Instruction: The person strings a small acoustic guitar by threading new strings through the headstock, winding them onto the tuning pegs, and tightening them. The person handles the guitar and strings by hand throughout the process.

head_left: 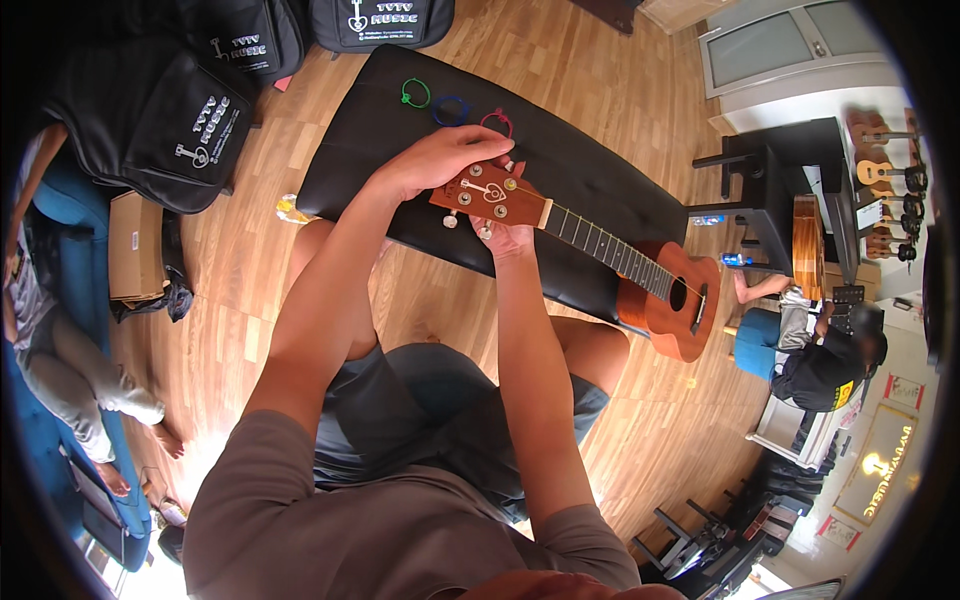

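A brown ukulele (662,325) lies slantwise across the black padded bench (590,180), its body at the right end and its headstock (484,197) toward me. My right hand (508,236) reaches under the headstock and grips it from below; most of its fingers are hidden behind the wood. Over the headstock's far edge bends my left hand (448,160), its fingers pressed together at a tuning peg (508,164). A thin pale string runs from the headstock along the neck. Beyond my hands lie coiled strings: green (415,93), blue (450,110) and pink (497,122).
Black instrument bags (200,130) stand at the far left, near a cardboard box (136,245). A person sits on a blue sofa (88,270) at left. Another person (825,365) sits at right, near a black stand (745,190) and several small guitars on the wall.
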{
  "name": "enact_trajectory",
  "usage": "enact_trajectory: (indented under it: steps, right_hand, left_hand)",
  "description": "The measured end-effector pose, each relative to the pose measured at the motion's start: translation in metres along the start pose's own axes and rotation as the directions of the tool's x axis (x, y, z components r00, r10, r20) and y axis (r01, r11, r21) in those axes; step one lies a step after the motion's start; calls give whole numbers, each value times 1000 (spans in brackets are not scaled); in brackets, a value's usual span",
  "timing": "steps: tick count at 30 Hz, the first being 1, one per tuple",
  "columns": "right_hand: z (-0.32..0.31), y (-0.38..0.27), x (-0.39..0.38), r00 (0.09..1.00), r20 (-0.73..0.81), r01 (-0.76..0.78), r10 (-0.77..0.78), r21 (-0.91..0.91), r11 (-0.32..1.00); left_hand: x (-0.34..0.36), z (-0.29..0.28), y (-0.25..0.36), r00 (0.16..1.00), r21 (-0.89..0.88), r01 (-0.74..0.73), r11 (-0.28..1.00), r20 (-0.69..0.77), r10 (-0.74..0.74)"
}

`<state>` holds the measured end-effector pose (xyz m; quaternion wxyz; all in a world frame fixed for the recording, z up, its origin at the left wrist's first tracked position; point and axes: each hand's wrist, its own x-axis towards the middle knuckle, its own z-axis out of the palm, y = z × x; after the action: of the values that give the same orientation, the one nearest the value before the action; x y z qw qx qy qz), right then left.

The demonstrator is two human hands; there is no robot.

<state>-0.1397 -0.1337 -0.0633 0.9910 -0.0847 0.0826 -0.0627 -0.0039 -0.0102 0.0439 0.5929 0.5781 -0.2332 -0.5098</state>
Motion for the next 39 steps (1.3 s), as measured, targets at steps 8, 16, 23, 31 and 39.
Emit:
enact_trajectory:
  steps: [8, 16, 23, 31, 39]
  right_hand:
    - [52, 4, 5, 963, -202, 88, -180, -396, 914]
    - [50, -8, -2, 980, -184, 15, -82, -339, 941]
    - [17, -10, -4, 1000, 7, -8, 9, -168, 986]
    - [30, -15, 8, 991, -104, 35, -89, -436, 899]
    - [50, -7, 1, 990, -124, 19, -64, -329, 944]
  left_hand:
    - [5, -4, -14, 998, 81, -51, 995, -37, 54]
    - [9, -7, -9, 1000, 68, 0, 998, -30, 2]
    - [4, -5, 0, 1000, 72, 2, 997, 10, -3]
    - [-4, -6, 5, 1000, 313, 22, 949, -12, -19]
    - [3, -9, -3, 998, 295, -26, 955, -48, 42]
